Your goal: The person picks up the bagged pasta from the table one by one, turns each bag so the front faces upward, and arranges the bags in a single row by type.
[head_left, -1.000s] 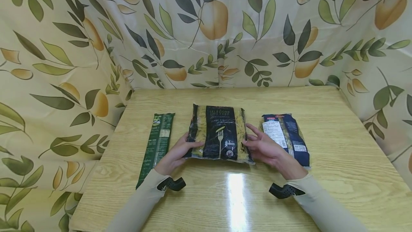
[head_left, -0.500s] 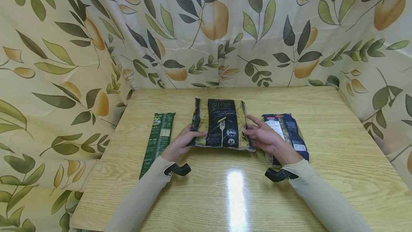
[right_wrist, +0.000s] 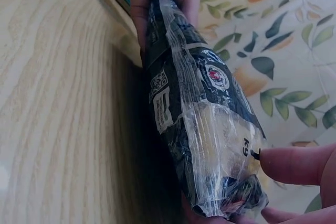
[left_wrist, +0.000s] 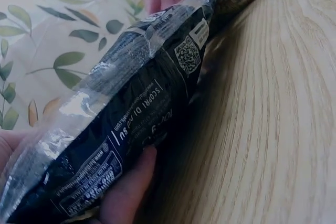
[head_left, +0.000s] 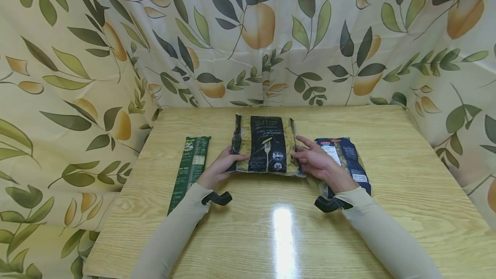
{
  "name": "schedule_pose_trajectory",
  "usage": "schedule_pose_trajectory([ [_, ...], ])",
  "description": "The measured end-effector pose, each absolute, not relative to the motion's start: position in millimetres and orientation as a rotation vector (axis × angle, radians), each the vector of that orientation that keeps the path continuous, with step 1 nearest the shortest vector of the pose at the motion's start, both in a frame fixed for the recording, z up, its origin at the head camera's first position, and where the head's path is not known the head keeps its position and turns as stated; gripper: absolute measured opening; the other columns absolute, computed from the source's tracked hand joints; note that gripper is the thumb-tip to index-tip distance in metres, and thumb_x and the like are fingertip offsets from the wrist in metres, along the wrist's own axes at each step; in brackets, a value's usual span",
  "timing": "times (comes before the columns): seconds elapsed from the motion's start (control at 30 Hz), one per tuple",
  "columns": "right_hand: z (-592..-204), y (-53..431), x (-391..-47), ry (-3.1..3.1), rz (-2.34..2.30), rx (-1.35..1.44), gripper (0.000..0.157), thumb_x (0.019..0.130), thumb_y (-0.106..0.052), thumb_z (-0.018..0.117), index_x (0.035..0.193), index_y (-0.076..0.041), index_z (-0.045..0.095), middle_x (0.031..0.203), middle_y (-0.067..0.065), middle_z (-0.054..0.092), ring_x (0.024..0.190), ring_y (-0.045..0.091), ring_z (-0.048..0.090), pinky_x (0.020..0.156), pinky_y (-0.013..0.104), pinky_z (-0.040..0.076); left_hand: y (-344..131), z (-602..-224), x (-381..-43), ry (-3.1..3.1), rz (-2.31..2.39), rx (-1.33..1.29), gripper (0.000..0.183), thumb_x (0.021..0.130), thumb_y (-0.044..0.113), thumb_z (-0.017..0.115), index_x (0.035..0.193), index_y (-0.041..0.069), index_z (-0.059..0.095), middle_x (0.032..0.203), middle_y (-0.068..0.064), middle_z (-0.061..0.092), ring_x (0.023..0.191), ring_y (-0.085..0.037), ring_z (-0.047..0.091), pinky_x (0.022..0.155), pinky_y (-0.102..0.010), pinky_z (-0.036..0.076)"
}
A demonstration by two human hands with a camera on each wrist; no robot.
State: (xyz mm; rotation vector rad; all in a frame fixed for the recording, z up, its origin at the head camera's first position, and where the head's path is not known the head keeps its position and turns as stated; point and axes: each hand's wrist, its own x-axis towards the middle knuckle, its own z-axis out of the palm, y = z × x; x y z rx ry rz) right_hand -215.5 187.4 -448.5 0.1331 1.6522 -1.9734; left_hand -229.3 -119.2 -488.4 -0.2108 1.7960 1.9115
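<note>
**Two-sided hold on a large black-and-clear plastic bag of penne (head_left: 267, 141)**

The bag is at the middle of the pale wood-grain surface (head_left: 248, 214), between two smaller packets. Its printed front, lettered "Selezione Oro Chef" and "Penne Rigate" above a picture of a fork, faces up toward the head camera. The person's bare left grip (head_left: 221, 166) grasps the bag by its left side, thumb over the front; the left wrist view shows a fingertip pressed against the dark underside. The bare right grip (head_left: 319, 162) grasps the opposite side, thumb on the clear front panel near the letters "kg", index finger stretched out along the edge. In both wrist views the bag's near edge is raised above the surface, with dark shadow beneath; whether the far edge touches down cannot be told.

To the left lies a long, slim green packet (head_left: 191, 167), its near end partly covered by the left beige sleeve (head_left: 174, 231). To the right lies a dark-blue plastic packet with white labels (head_left: 350, 158), partly hidden behind the right grip. A black curved device sits at each wrist. Behind and on both sides hangs cream cloth (head_left: 155, 33) printed with green leaves and orange fruit.
</note>
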Motion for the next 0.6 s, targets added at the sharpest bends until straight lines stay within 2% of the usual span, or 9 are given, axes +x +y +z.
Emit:
schedule_pose_trajectory([
  [0.1, -449.8, 186.9, -214.9, 1.676, -1.960, 0.144, 0.082, 0.106, 0.001, 0.046, 0.168, -0.025, -0.002, 0.174, 0.016, -0.012, 0.062, 0.002, 0.030, 0.070, 0.020, 0.034, -118.3, -489.0, -228.3, 1.768, 1.944, -0.175, 0.098, 0.097, 0.021, 0.072, 0.167, 0.012, 0.003, 0.168, -0.016, 0.029, 0.151, -0.035, 0.038, 0.126, -0.052, 0.034],
  [0.13, -449.7, 187.0, -214.2, 1.678, -1.960, 0.142, 0.082, 0.106, 0.000, 0.046, 0.168, -0.025, -0.002, 0.174, 0.016, -0.012, 0.069, 0.003, 0.043, 0.079, 0.021, 0.041, -118.3, -488.5, -228.0, 1.781, 1.938, -0.173, 0.098, 0.097, 0.021, 0.072, 0.167, 0.012, 0.004, 0.168, -0.016, 0.030, 0.151, -0.035, 0.038, 0.126, -0.052, 0.034],
  [0.17, -449.7, 187.1, -213.6, 1.685, -1.956, 0.138, 0.082, 0.106, 0.000, 0.046, 0.168, -0.024, -0.002, 0.174, 0.016, -0.012, 0.084, 0.007, 0.056, 0.093, 0.025, 0.046, -118.4, -488.1, -227.7, 1.795, 1.932, -0.171, 0.098, 0.097, 0.021, 0.072, 0.167, 0.011, 0.004, 0.168, -0.017, 0.029, 0.152, -0.036, 0.037, 0.126, -0.053, 0.033],
  [0.2, -449.5, 187.6, -212.7, 1.691, -1.949, 0.133, 0.082, 0.107, -0.001, 0.046, 0.168, -0.024, -0.003, 0.174, 0.016, -0.012, 0.108, 0.014, 0.062, 0.109, 0.033, 0.045, -118.6, -487.1, -227.0, 1.818, 1.916, -0.184, 0.099, 0.096, 0.022, 0.073, 0.167, 0.010, 0.004, 0.169, -0.017, 0.026, 0.154, -0.036, 0.034, 0.127, -0.053, 0.031],
  [0.23, -449.0, 188.1, -211.6, 1.699, -1.940, 0.124, 0.082, 0.107, -0.002, 0.046, 0.167, -0.023, -0.004, 0.174, 0.017, -0.013, 0.133, 0.024, 0.055, 0.122, 0.045, 0.036, -118.7, -486.1, -226.3, 1.847, 1.893, -0.193, 0.101, 0.095, 0.023, 0.074, 0.167, 0.010, 0.005, 0.171, -0.018, 0.022, 0.156, -0.037, 0.029, 0.128, -0.054, 0.028],
  [0.27, -448.9, 188.8, -210.8, 1.702, -1.934, 0.115, 0.082, 0.107, -0.003, 0.046, 0.167, -0.022, -0.006, 0.174, 0.017, -0.013, 0.152, 0.034, 0.037, 0.129, 0.056, 0.024, -118.8, -485.4, -225.6, 1.881, 1.868, -0.202, 0.102, 0.094, 0.024, 0.075, 0.167, 0.009, 0.004, 0.172, -0.018, 0.017, 0.158, -0.038, 0.025, 0.129, -0.055, 0.026],
  [0.3, -448.7, 189.4, -209.9, 1.701, -1.933, 0.105, 0.082, 0.107, -0.003, 0.046, 0.167, -0.021, -0.007, 0.174, 0.017, -0.014, 0.160, 0.040, 0.016, 0.130, 0.064, 0.012, -118.8, -485.0, -225.0, 1.910, 1.847, -0.205, 0.103, 0.094, 0.025, 0.075, 0.166, 0.008, 0.004, 0.173, -0.019, 0.013, 0.159, -0.038, 0.020, 0.129, -0.056, 0.024],
  [0.33, -448.7, 190.1, -209.0, 1.694, -1.935, 0.092, 0.081, 0.108, -0.003, 0.045, 0.167, -0.020, -0.008, 0.173, 0.017, -0.015, 0.161, 0.042, -0.003, 0.128, 0.068, 0.003, -118.8, -484.5, -224.5, 1.931, 1.831, -0.208, 0.103, 0.094, 0.026, 0.075, 0.166, 0.007, 0.004, 0.174, -0.019, 0.009, 0.160, -0.039, 0.017, 0.129, -0.057, 0.022],
  [0.6, -445.7, 193.0, -201.8, 1.724, -1.924, 0.056, 0.080, 0.108, -0.006, 0.045, 0.167, -0.015, -0.008, 0.174, 0.018, -0.009, 0.161, 0.044, -0.002, 0.128, 0.067, 0.006, -118.5, -478.6, -221.4, 1.975, 1.816, -0.194, 0.099, 0.095, 0.022, 0.073, 0.166, 0.004, 0.007, 0.172, -0.021, 0.013, 0.157, -0.040, 0.023, 0.128, -0.055, 0.028],
])
